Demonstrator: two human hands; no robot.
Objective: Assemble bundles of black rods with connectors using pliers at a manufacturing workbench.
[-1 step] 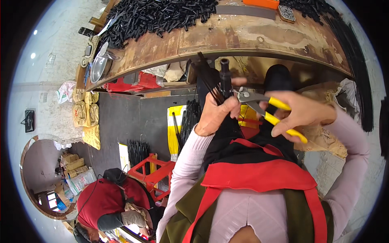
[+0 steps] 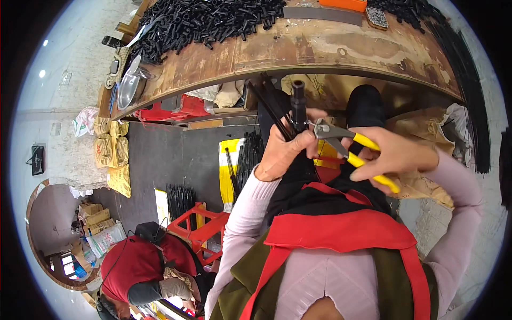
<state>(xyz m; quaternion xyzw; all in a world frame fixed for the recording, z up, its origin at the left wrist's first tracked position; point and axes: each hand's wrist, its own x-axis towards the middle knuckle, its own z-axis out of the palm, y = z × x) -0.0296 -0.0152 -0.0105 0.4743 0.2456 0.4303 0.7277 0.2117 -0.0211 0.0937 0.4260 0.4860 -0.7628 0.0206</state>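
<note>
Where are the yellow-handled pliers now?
The pliers are right of centre in the head view, in the right hand, jaws beside the black tube in the left hand.

The left grip (image 2: pixel 285 152) holds a tube (image 2: pixel 298 104) and rods (image 2: pixel 268 104); the right grip (image 2: pixel 397 152) holds pliers (image 2: pixel 356 159) that reach just beside the tube. The table (image 2: pixel 373 45) runs ahead of both grips, bearing a heap (image 2: pixel 208 26) ahead and left of the left grip, and a box (image 2: pixel 344 5) ahead of the right grip. Left of the left grip stands a bundle (image 2: pixel 249 162), then sacks (image 2: pixel 120 152); behind and left, a frame (image 2: pixel 207 231), then a co-worker (image 2: pixel 133 261).
</note>
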